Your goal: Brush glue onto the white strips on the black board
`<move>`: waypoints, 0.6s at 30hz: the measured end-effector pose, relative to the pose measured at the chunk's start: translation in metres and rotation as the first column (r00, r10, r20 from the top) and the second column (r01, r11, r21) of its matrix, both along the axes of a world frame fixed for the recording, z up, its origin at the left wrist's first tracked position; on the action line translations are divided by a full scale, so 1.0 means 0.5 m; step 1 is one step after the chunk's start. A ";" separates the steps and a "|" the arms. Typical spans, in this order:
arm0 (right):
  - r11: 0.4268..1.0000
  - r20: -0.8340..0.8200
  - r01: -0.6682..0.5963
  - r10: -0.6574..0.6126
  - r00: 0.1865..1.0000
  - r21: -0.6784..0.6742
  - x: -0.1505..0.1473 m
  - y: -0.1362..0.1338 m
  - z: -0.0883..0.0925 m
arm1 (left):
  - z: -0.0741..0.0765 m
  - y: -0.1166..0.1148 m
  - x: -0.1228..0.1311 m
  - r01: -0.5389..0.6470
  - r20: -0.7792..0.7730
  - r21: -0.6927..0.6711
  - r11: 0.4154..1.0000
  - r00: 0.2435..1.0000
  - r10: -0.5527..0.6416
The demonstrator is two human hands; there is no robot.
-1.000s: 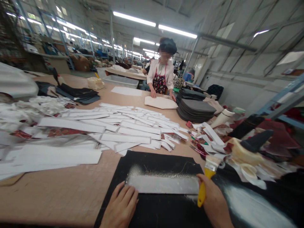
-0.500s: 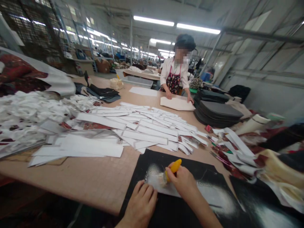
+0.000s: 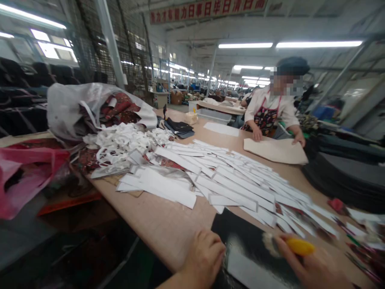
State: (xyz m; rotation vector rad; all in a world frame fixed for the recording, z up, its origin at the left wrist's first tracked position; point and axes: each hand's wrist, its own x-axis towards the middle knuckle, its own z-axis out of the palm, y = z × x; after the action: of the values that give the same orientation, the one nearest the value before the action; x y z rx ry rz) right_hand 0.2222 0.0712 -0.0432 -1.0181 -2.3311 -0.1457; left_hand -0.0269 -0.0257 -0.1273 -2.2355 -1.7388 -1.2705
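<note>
Yellow-handled brush (image 3: 300, 246) gripped in the right hand (image 3: 313, 269), bristles (image 3: 270, 245) blurred; left hand (image 3: 204, 259) cut off below, grip unclear.

Along the bench (image 3: 159, 216), long white paper strips (image 3: 234, 188) in loose overlapping fans; beyond them, a tangle of white scraps (image 3: 120, 140) against a translucent plastic sack (image 3: 75, 108) spilling red patterned fabric (image 3: 120, 106). Past the bench edge, a pink bag (image 3: 27, 172). Farther along, an aproned co-worker (image 3: 270, 108), both hands on a beige panel (image 3: 275, 150), beside dark stacked pieces (image 3: 339, 172), perhaps felt, too blurred to tell. Overhead, a red banner (image 3: 207, 10).
</note>
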 end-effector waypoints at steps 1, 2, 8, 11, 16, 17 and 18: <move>0.999 0.020 -0.040 0.039 0.999 0.037 -0.037 0.004 0.000 | 0.015 0.011 -0.028 -0.084 -0.020 -0.071 0.994 0.996 0.083; 0.995 0.040 -0.079 0.077 0.996 0.057 -0.080 0.006 -0.003 | 0.029 0.023 -0.057 -0.182 -0.066 -0.137 0.974 0.983 0.174; 0.967 0.132 -0.252 0.255 0.958 -0.041 -0.299 0.016 -0.043 | 0.047 0.090 -0.162 -0.481 -0.294 -0.397 0.782 0.873 0.388; 0.949 0.144 -0.289 0.306 0.941 -0.125 -0.347 0.031 -0.056 | 0.033 0.097 -0.171 -0.450 -0.266 -0.433 0.781 0.892 0.367; 0.902 0.049 -0.324 0.352 0.935 -0.286 -0.396 0.045 -0.071 | 0.029 0.100 -0.195 -0.398 -0.147 -0.520 0.756 0.914 0.379; 0.896 0.030 -0.327 0.351 0.936 -0.301 -0.403 0.045 -0.075 | 0.031 0.101 -0.203 -0.378 -0.115 -0.539 0.753 0.918 0.379; 0.891 0.015 -0.332 0.353 0.935 -0.310 -0.410 0.044 -0.079 | 0.034 0.103 -0.211 -0.353 -0.080 -0.557 0.752 0.924 0.375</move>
State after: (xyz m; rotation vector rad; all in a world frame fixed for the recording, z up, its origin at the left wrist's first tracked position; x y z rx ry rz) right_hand 0.0171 0.0931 -0.0825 -0.7251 -2.6106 0.3315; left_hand -0.1324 0.0260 -0.1104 -1.9233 -2.6824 -0.7794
